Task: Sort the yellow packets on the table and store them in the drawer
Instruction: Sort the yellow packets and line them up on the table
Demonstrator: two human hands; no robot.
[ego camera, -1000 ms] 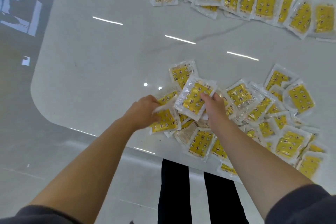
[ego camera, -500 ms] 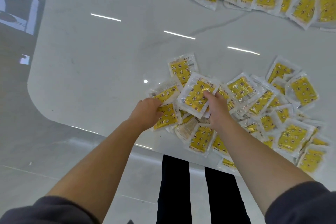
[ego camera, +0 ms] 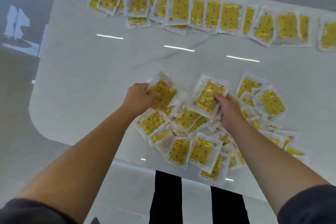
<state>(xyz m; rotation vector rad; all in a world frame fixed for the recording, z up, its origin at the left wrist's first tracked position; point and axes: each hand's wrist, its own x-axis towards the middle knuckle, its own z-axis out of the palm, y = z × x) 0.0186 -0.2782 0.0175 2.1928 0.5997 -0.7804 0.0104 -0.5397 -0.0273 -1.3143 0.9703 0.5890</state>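
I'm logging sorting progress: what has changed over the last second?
The left hand has lifted a yellow plastic packet off the near pile; the right hand keeps gripping its own yellow packet, now apart from the left one. The far row of packets stayed put.

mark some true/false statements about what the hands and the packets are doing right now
1. The left hand grips a yellow packet. True.
2. The right hand is empty. False: it holds a second packet.
3. A row of packets lines the far edge of the table. True.
4. The near pile is squared into one neat stack. False: its packets lie loose and overlap at many angles.
5. An open drawer is in view. False: no drawer shows.
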